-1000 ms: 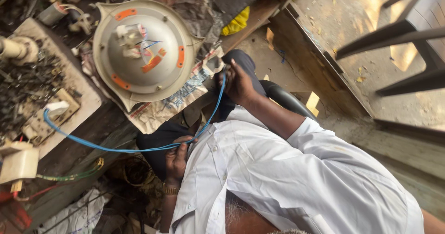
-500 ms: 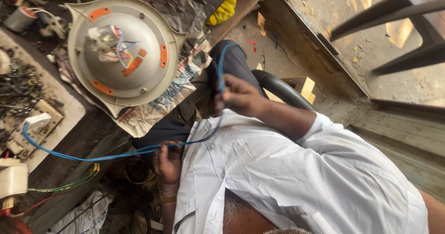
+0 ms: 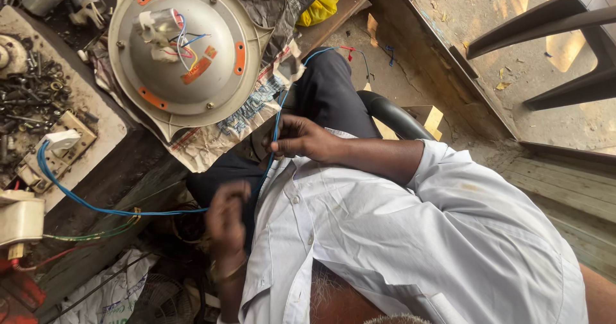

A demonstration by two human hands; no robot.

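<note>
Now my right hand (image 3: pixel 301 138), mid-frame, pinches the blue wire (image 3: pixel 96 206) lower than a moment ago; my left hand (image 3: pixel 226 218) pinches it below, taking up slack. Upper left, the domed fan housing (image 3: pixel 183 48) on the bench (image 3: pixel 96 115).

Sunlit dusty concrete floor (image 3: pixel 487 16) at the top right, dark chair legs (image 3: pixel 545 22) across it; a cluttered wooden workbench (image 3: pixel 96 189) along the left
</note>
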